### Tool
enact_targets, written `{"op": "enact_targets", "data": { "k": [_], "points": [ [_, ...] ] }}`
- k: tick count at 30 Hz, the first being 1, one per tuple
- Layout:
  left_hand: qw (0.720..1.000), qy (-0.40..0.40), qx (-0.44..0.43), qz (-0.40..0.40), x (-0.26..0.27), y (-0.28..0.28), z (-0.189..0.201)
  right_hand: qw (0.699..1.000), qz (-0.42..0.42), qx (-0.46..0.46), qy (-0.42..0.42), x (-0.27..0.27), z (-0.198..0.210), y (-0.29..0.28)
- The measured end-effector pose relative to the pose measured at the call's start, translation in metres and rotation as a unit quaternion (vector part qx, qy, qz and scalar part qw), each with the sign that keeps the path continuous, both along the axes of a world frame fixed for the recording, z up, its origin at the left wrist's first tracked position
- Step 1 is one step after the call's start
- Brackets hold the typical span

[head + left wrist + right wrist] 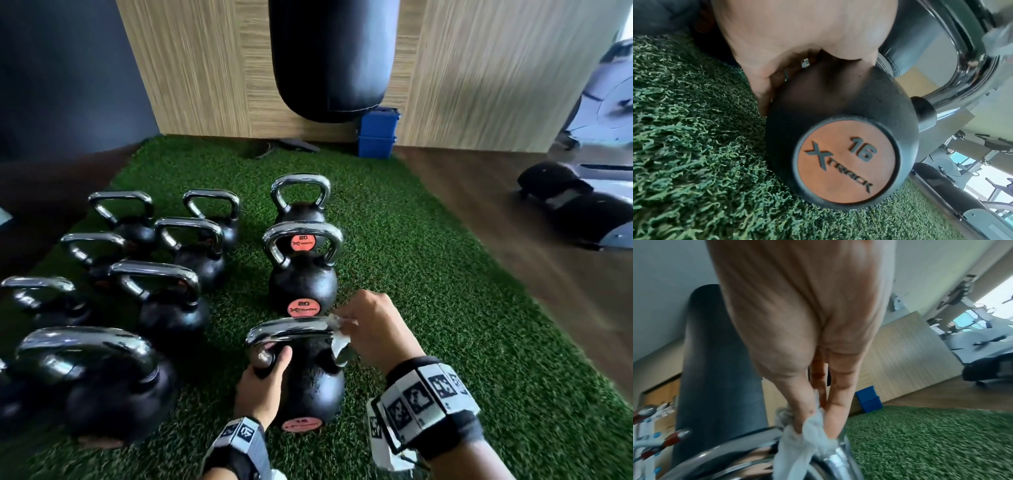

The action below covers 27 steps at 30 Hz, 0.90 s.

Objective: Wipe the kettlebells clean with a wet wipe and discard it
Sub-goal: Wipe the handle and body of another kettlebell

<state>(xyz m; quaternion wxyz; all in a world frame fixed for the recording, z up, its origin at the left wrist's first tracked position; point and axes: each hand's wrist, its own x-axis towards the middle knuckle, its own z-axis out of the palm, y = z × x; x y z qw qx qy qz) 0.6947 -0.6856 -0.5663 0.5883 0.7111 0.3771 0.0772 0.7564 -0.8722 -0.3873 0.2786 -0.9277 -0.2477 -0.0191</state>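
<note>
- Nearest kettlebell (310, 383) sitting upright on the green turf (445, 308), front of the right-hand row, marked 16 on its orange badge (845, 162).
- Left hand (262, 387) wrapped around the left leg of the chrome handle (291, 330) right where it meets the black ball, fingers curled, bracing it.
- Right hand (371, 329) at the right corner of that handle, fingertips (807, 420) pinching the wet wipe (339, 334) against the chrome. Wipe bunched and draped over the bend, loose tail hanging down.
- Handling guess: solid iron, heavy, zero give. No need to lift, easier to leave planted and just steady at the handle leg like now. Turf probably keeps it from sliding, but a hard sideways rub could rock it.
- Chrome looks slick, likely slicker once wet, so a firm wrap beats fingertips for the bracing hand.
- Ball looks rough and pebbly, likely to drag and snag a thin wipe. Soft, limp, light thing, tears easily; better folded into a pad than pulled by one corner.
- Two more kettlebells (303, 270) lined up behind it marked 20, another bunch (164, 274) off to the left.
- Punching bag (332, 58) hanging beyond, blue bin (376, 133) by the wall. Possibly where the wipe ends up, can't say for sure.
</note>
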Motion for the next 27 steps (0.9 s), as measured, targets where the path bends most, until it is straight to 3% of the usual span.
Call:
{"op": "enact_targets", "data": {
  "k": [3, 7, 9, 17, 20, 24, 27],
  "points": [
    [0.999, 0.016, 0.033, -0.006, 0.000, 0.000, -0.004, 0.998, -0.021, 0.003, 0.059, 0.007, -0.001, -0.013],
    [0.999, 0.019, 0.048, 0.009, 0.000, -0.004, -0.003, 0.996, -0.058, 0.010, 0.061, 0.006, -0.011, -0.014],
    [0.999, 0.020, 0.049, 0.008, -0.001, -0.003, -0.003, 0.995, -0.066, -0.030, 0.067, 0.007, -0.017, -0.016],
    [1.000, 0.011, 0.015, -0.010, -0.002, 0.000, 0.004, 0.991, -0.054, -0.050, 0.110, 0.018, -0.041, -0.025],
    [1.000, -0.004, -0.005, -0.024, -0.001, 0.003, 0.006, 0.984, -0.051, -0.056, 0.161, 0.023, -0.057, -0.022],
    [0.996, 0.030, -0.016, -0.085, 0.000, 0.012, 0.011, 0.978, -0.055, -0.012, 0.202, 0.024, -0.078, -0.024],
    [0.960, 0.107, -0.039, -0.257, -0.011, 0.036, 0.031, 0.976, -0.044, -0.001, 0.212, 0.026, -0.072, -0.031]
  ]
}}
